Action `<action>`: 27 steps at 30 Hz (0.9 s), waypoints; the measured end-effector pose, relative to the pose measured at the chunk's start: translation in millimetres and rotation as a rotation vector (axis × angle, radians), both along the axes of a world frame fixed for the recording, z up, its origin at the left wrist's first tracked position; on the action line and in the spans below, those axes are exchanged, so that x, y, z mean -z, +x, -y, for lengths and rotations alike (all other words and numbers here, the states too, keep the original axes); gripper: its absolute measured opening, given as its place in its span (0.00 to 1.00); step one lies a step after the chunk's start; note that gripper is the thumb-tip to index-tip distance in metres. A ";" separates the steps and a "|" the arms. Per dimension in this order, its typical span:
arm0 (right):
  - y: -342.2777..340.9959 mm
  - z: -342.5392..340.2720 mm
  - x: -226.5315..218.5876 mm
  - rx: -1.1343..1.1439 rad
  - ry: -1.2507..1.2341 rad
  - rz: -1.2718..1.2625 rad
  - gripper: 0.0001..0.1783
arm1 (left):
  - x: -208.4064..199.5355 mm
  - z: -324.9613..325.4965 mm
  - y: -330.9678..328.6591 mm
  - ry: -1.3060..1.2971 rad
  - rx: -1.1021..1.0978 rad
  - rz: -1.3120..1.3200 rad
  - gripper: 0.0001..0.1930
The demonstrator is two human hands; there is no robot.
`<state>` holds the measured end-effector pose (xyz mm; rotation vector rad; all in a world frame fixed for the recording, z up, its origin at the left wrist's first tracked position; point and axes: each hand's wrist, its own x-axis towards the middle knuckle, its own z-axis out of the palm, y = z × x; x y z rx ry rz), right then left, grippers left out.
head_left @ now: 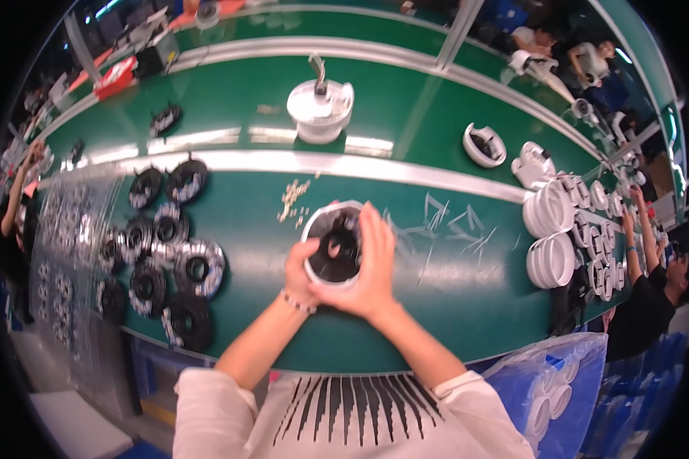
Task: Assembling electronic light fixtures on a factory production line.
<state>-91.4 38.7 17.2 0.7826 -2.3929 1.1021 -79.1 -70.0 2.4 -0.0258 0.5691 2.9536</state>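
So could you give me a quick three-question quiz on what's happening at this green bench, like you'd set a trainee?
1. True or false: both hands are on the round white housing.
2. What lies on the person's left side of the green bench? A) black ring-shaped parts B) cardboard boxes C) bottles
3. What small items lie scattered just beyond the housing?

Key:
1. True: the left hand grips its left rim and the right hand covers its right side.
2. A: the black ring-shaped parts.
3. A little pile of small pale fasteners, perhaps screws.
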 end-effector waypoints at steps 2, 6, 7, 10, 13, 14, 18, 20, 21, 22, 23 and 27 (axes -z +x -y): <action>6.0 5.4 -0.8 0.014 -0.079 -0.041 0.57 | -3.8 1.3 4.9 -0.043 -0.041 -0.033 0.35; 8.6 -4.8 -2.1 -0.039 -0.038 0.016 0.57 | -0.3 -2.0 8.5 -0.050 -0.103 0.015 0.33; 6.2 -6.7 -0.9 -0.076 -0.048 -0.007 0.56 | -2.1 -1.4 6.6 -0.032 -0.097 0.059 0.31; 10.9 -7.8 -9.7 -0.164 -0.034 -0.015 0.50 | -8.8 7.2 8.3 -0.025 -0.041 0.150 0.27; 9.8 -30.6 -13.3 -0.272 0.004 -0.064 0.39 | -9.9 9.6 10.1 -0.134 0.033 0.192 0.26; 5.5 -41.3 -11.9 -0.310 -0.001 -0.084 0.37 | -10.5 10.1 9.2 -0.070 0.116 0.212 0.26; 9.6 -58.5 -27.6 -0.262 0.018 -0.162 0.25 | 7.2 17.1 4.2 -0.250 0.275 0.192 0.25; 9.0 -67.5 -25.6 -0.253 0.007 -0.172 0.24 | 16.2 10.5 -2.8 -0.256 0.337 0.233 0.23; 8.4 -73.7 -25.0 -0.243 0.003 -0.187 0.24 | 17.6 6.5 -5.5 -0.233 0.348 0.247 0.24; 9.8 -76.4 -28.9 -0.230 0.016 -0.212 0.23 | 16.3 4.5 -6.9 -0.215 0.354 0.225 0.24; 9.9 -78.1 -30.6 -0.243 0.012 -0.212 0.23 | 13.8 3.6 -8.3 -0.192 0.364 0.199 0.24; 4.2 -107.4 -51.1 -0.113 0.063 -0.139 0.31 | -15.5 -5.9 -34.2 -0.283 0.228 0.168 0.21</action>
